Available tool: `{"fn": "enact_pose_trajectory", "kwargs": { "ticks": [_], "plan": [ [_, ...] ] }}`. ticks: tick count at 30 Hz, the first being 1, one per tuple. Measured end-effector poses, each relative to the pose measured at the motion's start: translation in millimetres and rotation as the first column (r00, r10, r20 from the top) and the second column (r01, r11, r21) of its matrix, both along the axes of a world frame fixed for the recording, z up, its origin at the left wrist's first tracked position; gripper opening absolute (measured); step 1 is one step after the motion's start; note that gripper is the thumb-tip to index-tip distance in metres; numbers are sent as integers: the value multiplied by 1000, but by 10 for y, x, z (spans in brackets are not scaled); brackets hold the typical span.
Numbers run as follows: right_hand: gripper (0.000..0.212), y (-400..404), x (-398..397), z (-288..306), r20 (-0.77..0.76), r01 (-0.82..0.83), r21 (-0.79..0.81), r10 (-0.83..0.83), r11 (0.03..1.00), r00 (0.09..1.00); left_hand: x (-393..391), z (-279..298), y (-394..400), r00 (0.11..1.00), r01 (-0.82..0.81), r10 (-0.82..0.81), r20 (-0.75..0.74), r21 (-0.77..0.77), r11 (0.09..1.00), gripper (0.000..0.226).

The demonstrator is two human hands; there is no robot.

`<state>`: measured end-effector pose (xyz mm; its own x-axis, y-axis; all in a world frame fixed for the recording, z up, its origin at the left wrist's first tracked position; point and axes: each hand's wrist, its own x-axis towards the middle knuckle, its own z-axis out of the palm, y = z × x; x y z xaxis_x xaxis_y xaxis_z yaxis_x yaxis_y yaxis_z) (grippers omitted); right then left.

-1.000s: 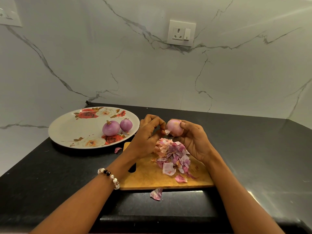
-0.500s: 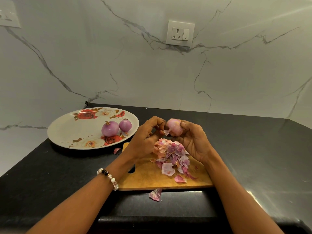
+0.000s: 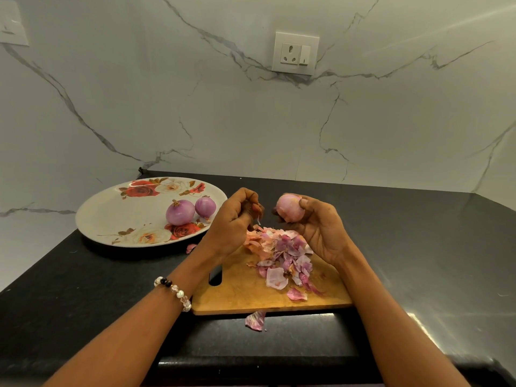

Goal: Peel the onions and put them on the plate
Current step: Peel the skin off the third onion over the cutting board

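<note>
While the right hand (image 3: 321,227) grips a part-peeled onion (image 3: 289,209) above the far edge of the chopping board (image 3: 243,291), the left hand (image 3: 234,219) sits just beside it w/ fingers curled, pinching a small scrap of skin (image 3: 258,217). Two peeled onions (image 3: 180,212) lie touching on the plate (image 3: 111,216) at the counter's (image 3: 418,247) far-left corner. Peel pile (image 3: 282,255) covers the board's middle; one scrap (image 3: 255,321) lies off its near edge.
</note>
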<state>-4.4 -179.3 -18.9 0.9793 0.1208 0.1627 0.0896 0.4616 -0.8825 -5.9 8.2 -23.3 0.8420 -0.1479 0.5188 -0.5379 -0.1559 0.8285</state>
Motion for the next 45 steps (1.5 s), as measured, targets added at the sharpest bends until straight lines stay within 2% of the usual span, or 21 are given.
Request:
{"fn": "enact_pose_trajectory", "kwargs": {
  "ticks": [4, 8, 10, 13, 15, 19, 23, 29, 32, 36, 39, 45],
  "plan": [
    [15, 9, -29, 3, 58, 9, -82, -4, 997, 998, -1, -18, -6, 995, -34, 18, 103, 150, 988, 22],
    [21, 17, -45, 17, 93, -7, -148, 21, 989, 995, 14, -46, -12, 976, -104, 60, 209, 205, 973, 14],
    [21, 20, -45, 10, 96, -21, -177, 38, 984, 995, 18, -53, -9, 979, -129, 90, 185, 206, 970, 8],
    [21, 35, -50, 1, 109, -28, -231, 54, 972, 993, 14, -64, -25, 990, -121, 99, 102, 231, 966, 38],
    [21, 46, -51, 1, 108, -37, -252, 66, 967, 992, 7, -68, -33, 994, -107, 94, 62, 265, 958, 41],
    [21, 52, -48, -3, 104, -52, -226, 78, 973, 992, 15, -79, -21, 998, -63, 57, 33, 251, 966, 36],
    [22, 37, -38, -5, 108, -61, -182, 82, 981, 991, 17, -77, -20, 1000, -12, 10, 9, 257, 966, 20],
    [19, 22, -20, -18, 126, -58, -151, 77, 987, 989, 26, -80, -34, 999, -31, 26, 25, 262, 965, 8],
    [23, -1, 8, -34, 143, -23, -156, 45, 988, 989, 14, -54, -20, 989, -115, 92, 115, 210, 971, 19],
    [23, -1, 4, -40, 149, -18, -272, 61, 962, 987, 34, -27, 1, 970, -155, 129, 207, 111, 982, 14],
    [36, 14, -27, -27, 127, -56, -352, 107, 934, 986, 41, -39, -1, 954, -187, 148, 262, 132, 973, 12],
    [40, 24, -17, -47, 145, -36, -413, 105, 910, 984, 40, -58, -34, 899, -310, 217, 382, 202, 929, 15]
  ]
}}
